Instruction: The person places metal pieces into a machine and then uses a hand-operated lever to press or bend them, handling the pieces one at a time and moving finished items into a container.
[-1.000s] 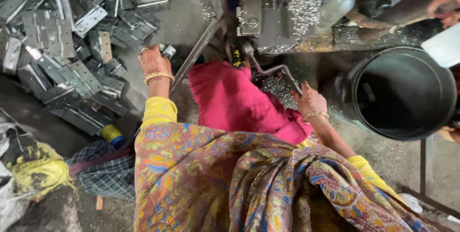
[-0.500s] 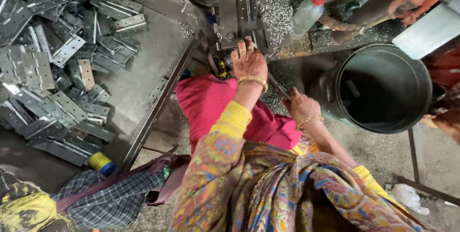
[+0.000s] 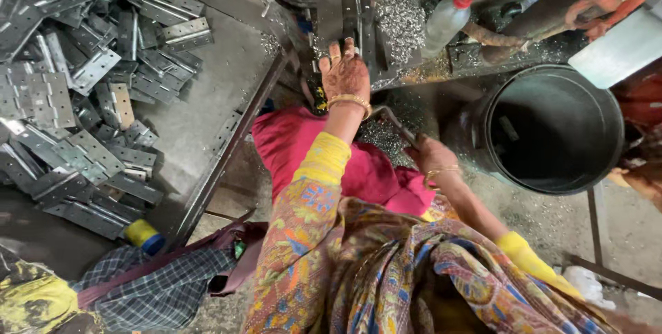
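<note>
My left hand (image 3: 345, 75) reaches forward and lies on the metal fixture of a press machine (image 3: 345, 13), fingers stretched out together; whatever is under the palm is hidden. My right hand (image 3: 431, 156) is closed round a thin metal lever handle (image 3: 396, 122) low on the machine's right side. A heap of flat grey metal hinges (image 3: 76, 99) lies on the metal table (image 3: 207, 86) to the left, well away from both hands. A pink cloth (image 3: 289, 144) covers my lap beneath the left arm.
A big black bucket (image 3: 593, 120) stands at the right, close to my right hand. A plastic bottle with a red cap (image 3: 445, 20) and a mound of metal shavings (image 3: 400, 17) sit on the machine. Checked cloth (image 3: 158, 286) and a yellow-blue can (image 3: 143, 234) lie lower left.
My left hand has swung from the edge of the hinge heap over to the machine's fixture. My right hand has stayed on the lever handle.
</note>
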